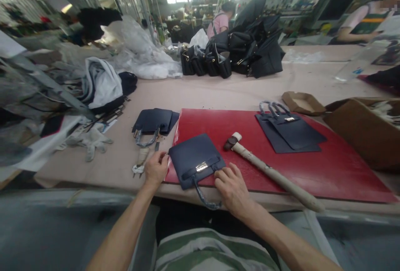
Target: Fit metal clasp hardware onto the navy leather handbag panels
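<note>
A navy handbag panel (196, 154) with a metal clasp plate (201, 166) lies at a slant on the red board, its plastic-wrapped handle (206, 200) hanging towards me past the front edge. My left hand (157, 167) pinches at the panel's left corner, thumb and fingers closed. At the lower right corner, beside the strap, my right hand (231, 184) has its fingers curled on the panel's edge; its thumb is partly hidden. A hammer (265, 167) with a long pale handle lies just to the right of the panel.
The red board (218, 121) covers the table's right front. More navy panels with handles (295, 133) lie right, and others (153, 121) left. Cardboard boxes (359, 129), a glove (90, 140), a pincer-like tool (140, 162) and black bags (240, 50) surround the work area. Two people are beyond.
</note>
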Tool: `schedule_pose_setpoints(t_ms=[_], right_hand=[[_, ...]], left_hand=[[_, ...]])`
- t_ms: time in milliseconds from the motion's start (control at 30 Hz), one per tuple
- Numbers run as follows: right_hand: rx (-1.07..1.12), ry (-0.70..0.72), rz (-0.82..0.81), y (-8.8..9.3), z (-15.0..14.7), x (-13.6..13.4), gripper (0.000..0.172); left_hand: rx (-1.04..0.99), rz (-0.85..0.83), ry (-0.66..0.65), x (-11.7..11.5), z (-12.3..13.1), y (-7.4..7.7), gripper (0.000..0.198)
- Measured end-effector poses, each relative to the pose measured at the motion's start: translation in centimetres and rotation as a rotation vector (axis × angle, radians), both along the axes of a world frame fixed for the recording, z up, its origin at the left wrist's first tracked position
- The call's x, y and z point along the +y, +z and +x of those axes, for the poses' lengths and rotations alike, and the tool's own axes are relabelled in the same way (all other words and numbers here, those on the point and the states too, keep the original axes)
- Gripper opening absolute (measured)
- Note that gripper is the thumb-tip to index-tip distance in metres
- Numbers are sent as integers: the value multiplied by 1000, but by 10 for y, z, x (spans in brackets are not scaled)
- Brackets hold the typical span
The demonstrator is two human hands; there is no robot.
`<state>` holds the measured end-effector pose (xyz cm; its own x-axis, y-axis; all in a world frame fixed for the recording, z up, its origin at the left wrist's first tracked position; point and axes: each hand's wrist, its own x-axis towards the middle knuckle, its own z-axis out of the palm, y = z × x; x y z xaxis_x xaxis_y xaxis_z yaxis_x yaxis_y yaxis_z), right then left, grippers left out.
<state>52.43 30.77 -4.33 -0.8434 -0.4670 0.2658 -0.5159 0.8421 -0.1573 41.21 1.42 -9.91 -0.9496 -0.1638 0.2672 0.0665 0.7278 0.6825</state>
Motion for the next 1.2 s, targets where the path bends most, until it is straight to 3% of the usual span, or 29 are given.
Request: schedule_pose_setpoints(t_ms=[233, 400, 500, 567, 667, 767, 900, 1033, 1200], right_hand=[[-36, -202, 22, 9, 12, -11, 16], [104, -316, -137, 4, 23, -16, 17], [-7, -536, -250, 1, 31, -16, 27], [-180, -709, -390, -1, 39, -17, 38], [-532, -863, -747, -5, 50, -21, 56], [-875, -867, -1243, -11, 56, -31, 72], [-1025, -801, -1737, -15, 58, -45, 62], [-1011, -834, -1870, -15, 62, -45, 58], [-979, -808, -1971, -18, 68, -46, 51]], left_hand=[[-41, -86, -41, 0, 0, 7, 24], [-98, -249, -71, 6, 3, 24, 20], [-134, -339, -47, 9, 5, 31, 19], [-151, -379, -26, 6, 6, 34, 24], [-183, -398, 47, -4, 6, 36, 26], [-220, -383, 117, -16, 2, 41, 20], [-296, -411, 137, -22, -3, 52, 18], [-384, -489, 101, -22, -5, 60, 26], [-417, -505, 94, -26, -13, 59, 26]])
